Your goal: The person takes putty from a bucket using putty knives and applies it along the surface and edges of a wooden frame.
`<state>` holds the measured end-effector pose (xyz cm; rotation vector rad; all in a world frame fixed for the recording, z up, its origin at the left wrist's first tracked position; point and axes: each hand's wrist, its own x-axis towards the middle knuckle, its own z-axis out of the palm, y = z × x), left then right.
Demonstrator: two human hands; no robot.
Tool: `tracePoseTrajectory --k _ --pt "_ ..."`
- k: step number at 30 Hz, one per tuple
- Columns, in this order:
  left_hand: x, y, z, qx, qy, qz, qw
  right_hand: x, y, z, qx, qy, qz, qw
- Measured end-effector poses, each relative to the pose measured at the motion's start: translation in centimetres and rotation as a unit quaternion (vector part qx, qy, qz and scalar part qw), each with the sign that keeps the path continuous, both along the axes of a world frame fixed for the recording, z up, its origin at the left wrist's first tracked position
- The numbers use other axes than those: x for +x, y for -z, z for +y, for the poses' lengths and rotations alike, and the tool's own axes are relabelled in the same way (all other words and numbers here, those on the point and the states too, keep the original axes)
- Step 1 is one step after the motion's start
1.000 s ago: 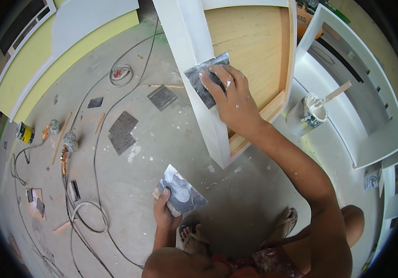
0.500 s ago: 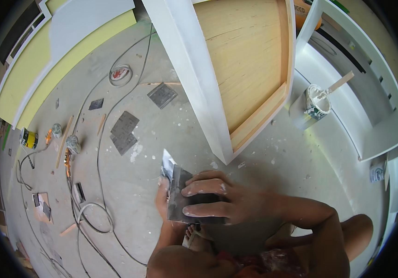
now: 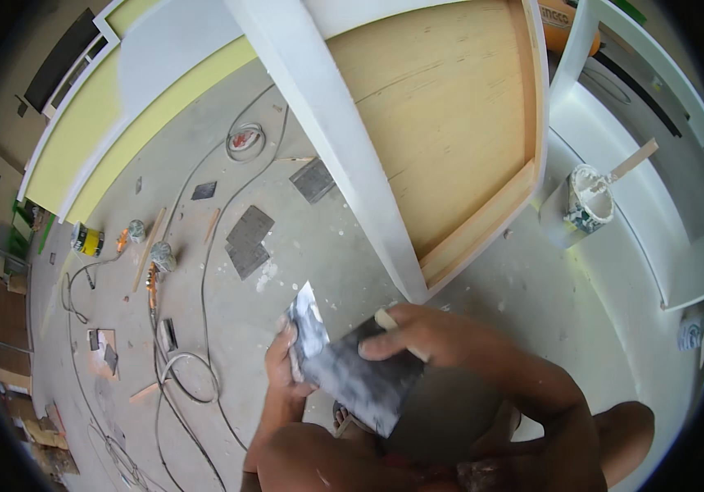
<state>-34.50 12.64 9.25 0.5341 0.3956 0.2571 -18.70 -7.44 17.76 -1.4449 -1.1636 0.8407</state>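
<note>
My left hand [image 3: 281, 357] is closed on the edge of a thin, shiny, whitish sheet [image 3: 309, 321] with a pointed upper corner, perhaps a metal scraper. My right hand [image 3: 434, 334] grips a dark flat sheet [image 3: 364, 371] by its upper right side, where a pale strip shows beneath the fingers. Whitish smears cover the face of this dark sheet. The two sheets overlap or touch near my left fingers; exactly how they meet is unclear. Both are held above the floor in front of my legs.
A white-edged wooden panel frame [image 3: 450, 148] stands just ahead. To its right are an open bucket [image 3: 590, 197] with a stick and a white cabinet carcass [image 3: 655, 189]. Dark sheets [image 3: 249, 242], hoses [image 3: 204, 303] and spray guns [image 3: 153, 283] lie on the left floor.
My right hand has turned the dark sheet so its smeared face shows, and has shifted slightly right. More of the shiny sheet is exposed. The whole view has shifted slightly.
</note>
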Motion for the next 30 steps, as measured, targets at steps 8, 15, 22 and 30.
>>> tracePoseTrajectory --k 8,15,22,30 --pt "-1.6 -14.3 1.1 0.258 -0.164 0.107 0.946 9.7 -3.2 -1.2 -0.114 0.126 0.065 0.983" --pt "-3.2 -21.8 -9.1 0.218 -0.072 0.145 0.962 12.1 0.7 -4.2 -0.122 0.275 -0.253 0.920" --pt "-3.4 -19.1 -17.5 0.223 -0.178 0.236 0.929 8.5 11.3 -3.3 -0.230 0.187 -0.297 0.908" --pt "-5.9 -21.1 -18.4 0.168 -0.313 0.188 0.916 9.8 0.3 1.1 -0.111 0.197 -0.319 0.921"
